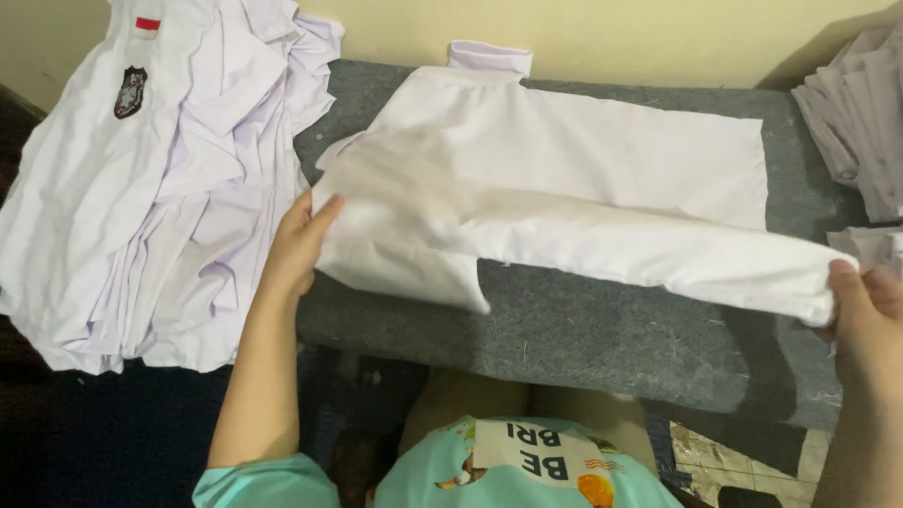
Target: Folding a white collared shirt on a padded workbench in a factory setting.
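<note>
Seen from my head camera, a white long-sleeved shirt (564, 179) lies spread flat on the grey felt-covered worktop (602, 329), its collar (489, 58) at the far edge against the cream wall (602, 38). My left hand (299, 246) is closed on the shirt's near shoulder edge, thumb on top of the cloth and fingers tucked beneath it, so that grip is clamped on the fabric. My right hand (867, 306) pinches the cuff end of the sleeve (658, 256), which runs taut and nearly straight from one grip to the other, across the front of the shirt body; that grip too is shut on the cloth, though the fingers beyond the thumb are partly out of frame. Between the two hands, on the near side of the sleeve, a bare strip of the grey surface shows. Just outside the left grip, touching its wrist side, sits a thick stack of white shirts (150, 198), the topmost bearing a dark shield-shaped badge (130, 91) and a small red tab (148, 23). Beyond and above the right grip, well apart from the left one, a second pile of pale folded cloth (861, 113) rests at the worktop's far corner. Below both grips, my teal printed shirt (527, 466) fills the bottom of the frame.
</note>
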